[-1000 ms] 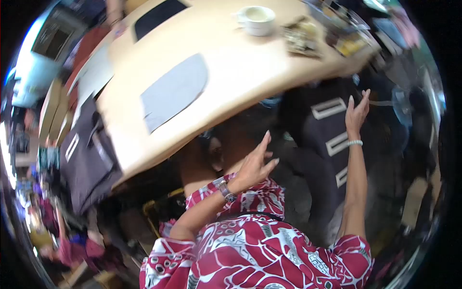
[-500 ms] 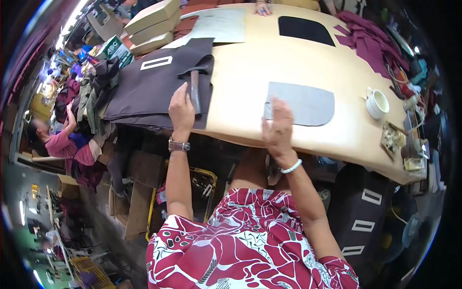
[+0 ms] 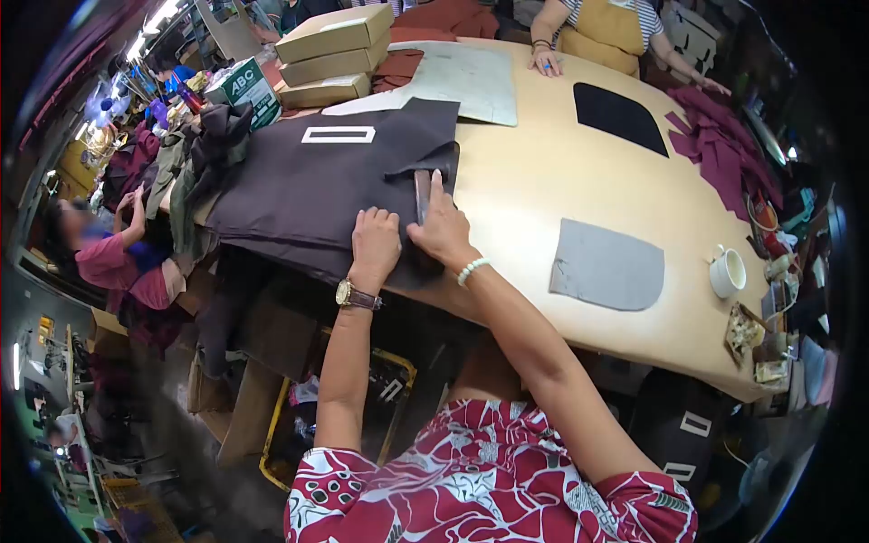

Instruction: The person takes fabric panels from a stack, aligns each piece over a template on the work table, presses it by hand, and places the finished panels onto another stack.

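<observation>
Right hand [image 3: 442, 228] has swung over from the grey piece [image 3: 606, 264] to join the left hand [image 3: 374, 242], both flat and open, pressing the dark fabric [image 3: 308, 181] at the bench's [image 3: 543, 181] near-left edge

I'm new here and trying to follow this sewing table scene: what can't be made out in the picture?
- Head view: what the right hand fingers press on the dark fabric; the tool-like strip is partly covered.
- Left hand palm: hidden, only its back shows.
- Cup contents: too small.
- Clutter at the table's right edge: blurred by lens distortion.
- Person across the table: cut off by the top edge.
</observation>
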Motion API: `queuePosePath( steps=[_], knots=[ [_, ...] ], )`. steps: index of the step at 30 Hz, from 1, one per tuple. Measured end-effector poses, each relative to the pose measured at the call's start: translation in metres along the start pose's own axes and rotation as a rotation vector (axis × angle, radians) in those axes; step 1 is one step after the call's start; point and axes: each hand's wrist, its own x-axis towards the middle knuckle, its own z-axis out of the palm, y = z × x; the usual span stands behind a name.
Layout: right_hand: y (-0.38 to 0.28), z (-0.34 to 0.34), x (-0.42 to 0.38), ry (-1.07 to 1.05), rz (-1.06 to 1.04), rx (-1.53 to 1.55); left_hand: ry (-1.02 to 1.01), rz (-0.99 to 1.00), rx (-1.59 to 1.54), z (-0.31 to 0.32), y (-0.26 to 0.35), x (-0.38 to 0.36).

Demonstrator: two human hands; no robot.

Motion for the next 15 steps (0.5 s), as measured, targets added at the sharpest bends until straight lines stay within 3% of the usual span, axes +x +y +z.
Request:
queuePosePath(
  steps=[1,3,5,7,8,13,15],
  knots=[
    [0.005,-0.006,0.000,-0.008,0.011,0.124,-0.124,-0.013,0.005,-0.004,0.000,0.006],
    [0.016,-0.021,-0.007,-0.038,0.042,0.377,0.137,0.116,-0.035,0.012,-0.006,0.017],
    [0.025,-0.009,-0.012,0.151,-0.003,0.563,0.341,0.184,-0.121,0.026,-0.002,0.025],
    [0.019,-0.017,-0.012,0.267,0.008,0.748,0.271,0.184,-0.215,0.034,0.005,0.030],
    [0.025,-0.017,-0.009,0.331,0.018,0.668,0.247,0.192,-0.208,0.042,0.007,0.029],
    [0.020,-0.026,-0.012,0.339,0.056,0.734,0.178,0.128,-0.338,0.049,0.003,0.028],
    [0.019,-0.027,-0.013,0.321,0.046,0.686,0.147,-0.026,-0.599,0.046,-0.001,0.033]
  ],
)
